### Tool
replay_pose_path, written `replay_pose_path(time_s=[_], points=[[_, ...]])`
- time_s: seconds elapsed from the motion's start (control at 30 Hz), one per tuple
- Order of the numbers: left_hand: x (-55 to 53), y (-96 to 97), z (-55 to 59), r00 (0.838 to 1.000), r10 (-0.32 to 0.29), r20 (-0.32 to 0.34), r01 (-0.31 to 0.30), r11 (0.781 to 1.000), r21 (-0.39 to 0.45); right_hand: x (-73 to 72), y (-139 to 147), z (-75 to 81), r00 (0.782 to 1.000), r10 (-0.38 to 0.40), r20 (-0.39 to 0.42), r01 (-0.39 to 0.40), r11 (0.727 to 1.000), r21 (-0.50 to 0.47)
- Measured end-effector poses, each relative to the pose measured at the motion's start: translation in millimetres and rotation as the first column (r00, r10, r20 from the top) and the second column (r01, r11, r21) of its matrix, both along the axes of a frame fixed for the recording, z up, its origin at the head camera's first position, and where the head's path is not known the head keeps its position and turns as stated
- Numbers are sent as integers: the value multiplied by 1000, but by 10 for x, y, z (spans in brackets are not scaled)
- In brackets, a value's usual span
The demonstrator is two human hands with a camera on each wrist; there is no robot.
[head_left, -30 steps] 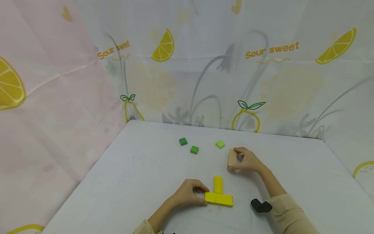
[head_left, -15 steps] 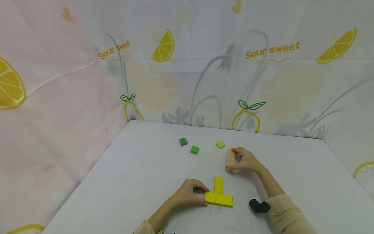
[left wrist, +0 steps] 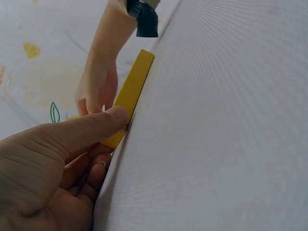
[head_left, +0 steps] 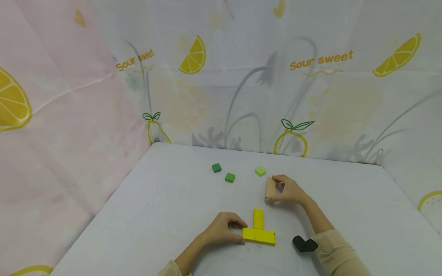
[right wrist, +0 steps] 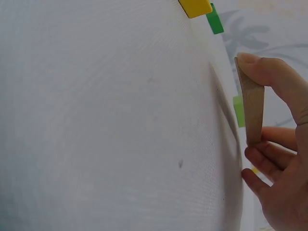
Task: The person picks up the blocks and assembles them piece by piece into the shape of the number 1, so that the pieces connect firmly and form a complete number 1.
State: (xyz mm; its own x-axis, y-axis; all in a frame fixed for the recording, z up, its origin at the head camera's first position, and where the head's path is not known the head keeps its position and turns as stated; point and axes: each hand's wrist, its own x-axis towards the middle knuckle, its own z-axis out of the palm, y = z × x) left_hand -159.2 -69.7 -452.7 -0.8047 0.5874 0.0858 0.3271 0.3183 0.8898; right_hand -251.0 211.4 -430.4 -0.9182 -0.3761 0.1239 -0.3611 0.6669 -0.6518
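My left hand [head_left: 222, 229] pinches the left end of a long yellow block [head_left: 259, 236] lying crosswise on the white table. Thumb and fingers lie along its two sides, and the thumb covers part of the yellow block [left wrist: 134, 82] in the left wrist view. A second yellow block [head_left: 258, 219] touches its far side and points away, so the two form an upside-down T. Farther back and to the right, my right hand [head_left: 289, 190] grips a plain wooden block [head_left: 270, 189] by its ends. The right wrist view has the wooden block [right wrist: 253, 106] between thumb and fingers.
Two darker green blocks [head_left: 216, 168] [head_left: 230, 177] lie toward the back of the table [head_left: 165, 230]. A light green block [head_left: 260, 171] rests just beyond the wooden block. A lemon-printed cloth [head_left: 221, 96] hangs behind. A black device [head_left: 304, 243] is on the right wrist.
My right hand has shifted slightly left and toward me with the wooden block. The left hand and both yellow blocks have stayed in place.
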Motion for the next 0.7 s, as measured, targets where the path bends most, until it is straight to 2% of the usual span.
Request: replay_pose_path(time_s=[0.27,0.7], points=[[9,5,10,1000,4,2,-4,1000,-5,8,-23,4,999,-13,35,13,1000,5],[3,6,1,1000,4,-8,-4,1000,-5,0,-89,-18,1000,-5,15,5,1000,-7]])
